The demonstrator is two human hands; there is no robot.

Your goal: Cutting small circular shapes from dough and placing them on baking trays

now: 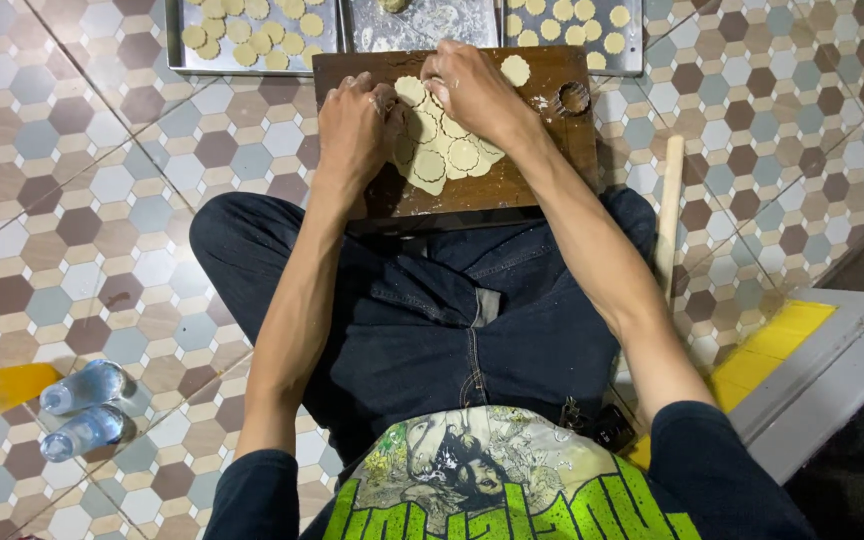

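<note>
Person seated on a hexagon-tiled floor (pixel 102 200), legs crossed, dark jeans, green-printed shirt at bottom of frame.

Wooden board (pixel 542 170) sits upper centre, resting against the knees. On it a rolled dough sheet (pixel 442 150), pale, stamped with round scalloped cuts across most of its surface.

Left hand (pixel 354 125): palm down on the board at the sheet's left edge, fingers curled, tips touching the dough. Not gripping anything that can be seen.

Right hand (pixel 472 90): over the sheet's upper part, fingers bent and pinched down onto a cut round; whether it has one lifted cannot be told.

One loose round (pixel 516 70) lies on the board just right of the right hand. A round metal cutter (pixel 574 98) stands near the board's upper right corner.

Top of frame: metal trays side by side. Left tray (pixel 174 50) and right tray (pixel 636 55) carry rows of cut rounds; the middle tray (pixel 422 25) is floury.

Rolling pin (pixel 669 210) lies on the floor right of the board, running up-down.

Lower left: two clear bottles (pixel 82 410) lying on the tiles, an orange one (pixel 2 388) beside them.
</note>
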